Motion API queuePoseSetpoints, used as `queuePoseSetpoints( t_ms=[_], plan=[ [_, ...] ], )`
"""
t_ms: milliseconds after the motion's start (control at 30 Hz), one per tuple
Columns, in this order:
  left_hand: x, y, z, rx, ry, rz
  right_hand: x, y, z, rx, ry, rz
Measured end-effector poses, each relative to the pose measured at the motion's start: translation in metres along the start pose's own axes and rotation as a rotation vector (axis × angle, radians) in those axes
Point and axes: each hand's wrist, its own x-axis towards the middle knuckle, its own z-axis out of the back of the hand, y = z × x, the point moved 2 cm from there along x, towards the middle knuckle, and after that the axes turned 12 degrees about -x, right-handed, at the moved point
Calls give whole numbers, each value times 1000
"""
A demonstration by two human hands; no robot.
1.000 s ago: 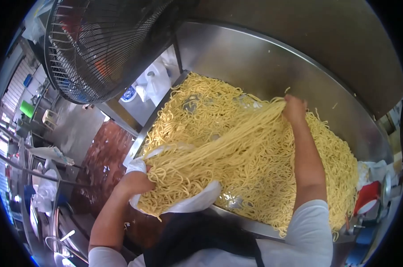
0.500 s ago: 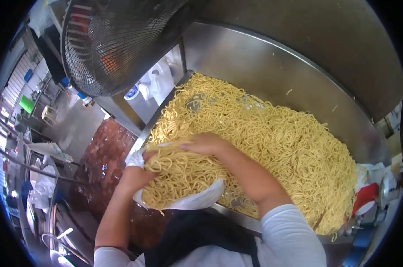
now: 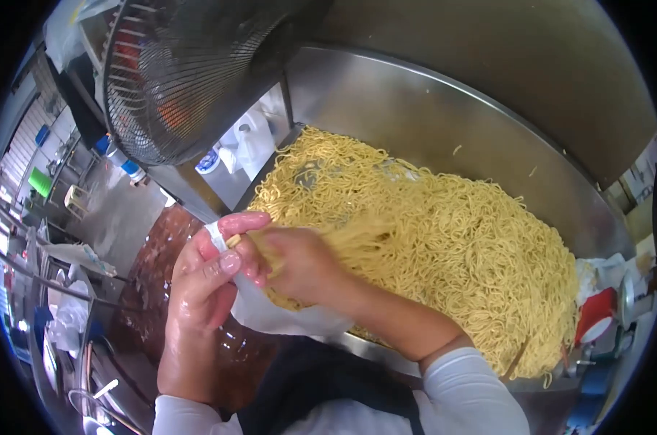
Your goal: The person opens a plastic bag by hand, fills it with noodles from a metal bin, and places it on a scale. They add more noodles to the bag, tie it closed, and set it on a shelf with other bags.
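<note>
My left hand (image 3: 205, 272) grips the rim of a white plastic bag (image 3: 281, 319), its wet fingers closed at the bag's mouth. Right beside it, my right hand (image 3: 296, 264) is closed on yellow noodles at the top of the bag. A blurred strand of noodles trails from that hand toward the big heap of noodles (image 3: 473, 261) in the metal tray. A short noodle end pokes out between the two hands. The bag's contents are mostly hidden behind my right hand and forearm.
A large fan (image 3: 191, 87) stands at the upper left, close to the tray. The tray has a tall metal back wall (image 3: 430, 109). White jugs (image 3: 252, 141) sit beyond its left end. A red container (image 3: 597, 315) is at the right. Wet reddish floor (image 3: 154, 290) lies at left.
My right hand has moved left toward my left hand and closed on noodles. My left hand has risen and turned at the bag's rim. The noodles heaped in the bag are now mostly covered.
</note>
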Motion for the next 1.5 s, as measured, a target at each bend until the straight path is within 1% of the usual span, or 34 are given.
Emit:
queuePoseSetpoints(
  t_ms=[33, 67, 100, 133, 167, 200, 267, 300, 333, 400, 433, 467, 533, 600, 633, 700, 733, 800, 833, 900, 933, 1000, 1067, 1100, 1133, 1167, 1233, 1267, 1333, 1367, 1400, 1433, 1467, 1500],
  plan=[
    [2, 1, -3, -29, 10, -26, 6, 5, -16, 115, 105, -44],
    [2, 5, 0, -24, 14, -9, 10, 10, -30, 233, 212, -86],
    [1, 10, 11, 53, -89, -10, 1, 0, -62, 234, 204, -92],
    [0, 17, 26, 127, -194, -17, -17, -13, -98, -63, 62, 88],
    [1, 27, 55, 252, -178, 16, -37, -30, -131, -359, -75, 270],
    [7, 38, 67, 249, -182, 15, -42, -24, -129, -359, -70, 271],
    [20, 49, 77, 824, 26, -155, -49, -8, -122, -31, 188, 166],
    [25, 53, 76, 793, 38, -56, -51, -5, -119, 76, 119, 168],
    [30, 58, 74, 788, 40, -57, -51, -4, -115, 71, 121, 166],
    [46, 74, 63, 1175, 257, 49, -50, -4, -97, 278, 261, 27],
    [58, 84, 53, 1218, 390, 203, -53, -3, -76, -31, 292, 120],
    [68, 98, 42, 1252, 521, 364, -58, -2, -52, -32, 290, 113],
    [84, 148, 37, 1245, 592, 746, -79, -10, -15, -223, 695, 74],
    [95, 213, 44, 1644, 750, 868, -107, -30, 15, 162, 614, 38],
    [93, 232, 43, 1641, 758, 868, -126, -40, 28, 161, 611, 31],
    [86, 260, 39, 1853, 945, 681, -165, -67, 49, 500, 536, -539],
    [79, 263, 39, 1854, 960, 688, -180, -84, 58, 510, 525, -545],
    [69, 249, 38, 1675, 663, 357, -202, -115, 67, 557, 214, -799],
    [68, 241, 34, 1679, 673, 365, -200, -111, 71, 566, 207, -803],
    [73, 216, 24, 1240, 446, 555, -180, -101, 97, 63, 23, -543],
    [70, 200, 16, 1245, 447, 551, -168, -99, 96, 63, 18, -539],
    [63, 166, -1, 921, 312, 473, -135, -88, 86, 16, -106, -219],
    [53, 135, 3, 665, 258, 475, -106, -92, 70, -43, -97, -217],
    [47, 122, 13, 517, 239, 408, -97, -100, 65, -99, -84, -212],
    [42, 108, 24, 369, 220, 339, -95, -114, 66, -178, -132, -243],
    [40, 97, 31, 367, 220, 335, -93, -127, 69, -256, -179, -272],
    [32, 77, 48, 604, 115, 327, -84, -141, 98, -319, -387, -532],
    [29, 77, 57, 601, 103, 324, -80, -145, 118, -406, -423, -550],
    [27, 85, 79, 1222, 15, 409, -69, -154, 159, -527, -489, -620],
    [25, 80, 73, 1311, 14, 419, -64, -160, 176, -558, -523, -677],
    [24, 80, 80, 1308, 7, 419, -62, -162, 193, -589, -565, -668],
    [23, 81, 91, 1352, -10, 523, -62, -167, 210, -619, -609, -663],
    [21, 81, 99, 1395, -26, 628, -67, -191, 226, -542, -664, -633],
    [18, 77, 100, 1395, -32, 630, -75, -215, 240, -464, -718, -601]
  ],
)
